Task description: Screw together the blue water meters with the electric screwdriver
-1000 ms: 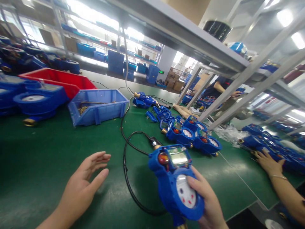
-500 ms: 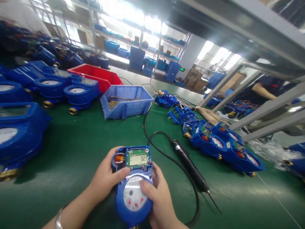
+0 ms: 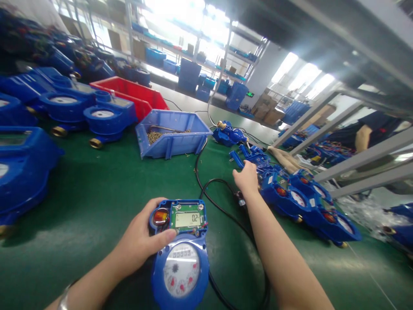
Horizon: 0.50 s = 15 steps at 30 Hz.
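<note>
Meter (image 3: 181,258) is pinched by L hand (image 3: 143,237), blue pc. (image 3: 237,159) apparently sought by R hand (image 3: 247,177), grip can't be told, neat pick-up prob. needed.

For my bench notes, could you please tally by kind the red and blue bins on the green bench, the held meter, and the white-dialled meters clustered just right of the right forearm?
Red bin: 1
Blue bin: 1
Meter in the left hand: 1
Clustered white-dialled meters: 3
Total: 6
</note>
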{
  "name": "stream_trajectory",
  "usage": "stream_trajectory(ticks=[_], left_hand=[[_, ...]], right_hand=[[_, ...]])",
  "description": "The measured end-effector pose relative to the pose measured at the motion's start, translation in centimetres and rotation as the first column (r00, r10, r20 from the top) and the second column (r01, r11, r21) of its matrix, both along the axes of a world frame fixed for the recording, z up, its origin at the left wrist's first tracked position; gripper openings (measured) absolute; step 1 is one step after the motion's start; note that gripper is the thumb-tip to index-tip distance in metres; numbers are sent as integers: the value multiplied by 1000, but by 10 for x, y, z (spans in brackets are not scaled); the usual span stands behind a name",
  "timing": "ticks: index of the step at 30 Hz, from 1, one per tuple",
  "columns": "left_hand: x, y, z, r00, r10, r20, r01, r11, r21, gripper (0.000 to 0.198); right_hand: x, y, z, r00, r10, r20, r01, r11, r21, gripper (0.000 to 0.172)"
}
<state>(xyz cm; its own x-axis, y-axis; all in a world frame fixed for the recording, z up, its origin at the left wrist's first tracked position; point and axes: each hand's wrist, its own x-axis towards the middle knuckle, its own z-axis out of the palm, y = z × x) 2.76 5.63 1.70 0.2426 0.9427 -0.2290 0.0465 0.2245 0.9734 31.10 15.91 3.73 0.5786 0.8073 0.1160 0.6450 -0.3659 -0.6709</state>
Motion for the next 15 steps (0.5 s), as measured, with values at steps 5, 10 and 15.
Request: stream_trajectory(ticks=[5, 10, 15], left_hand=[[1, -1, -1, 997, -1, 74, 3, 1000, -19, 62], [1, 0, -4, 995, -34, 89, 35, 999, -8, 61], [1, -3, -7, 999, 1, 53, -3, 999, 42, 65]], right_hand=[[17, 45, -20, 986, -99, 135, 119, 982, -145, 35], [27, 50, -24, 995, -79, 55, 88, 982, -170, 31], [18, 19, 6, 984, 16, -179, -9, 999, 39, 27]])
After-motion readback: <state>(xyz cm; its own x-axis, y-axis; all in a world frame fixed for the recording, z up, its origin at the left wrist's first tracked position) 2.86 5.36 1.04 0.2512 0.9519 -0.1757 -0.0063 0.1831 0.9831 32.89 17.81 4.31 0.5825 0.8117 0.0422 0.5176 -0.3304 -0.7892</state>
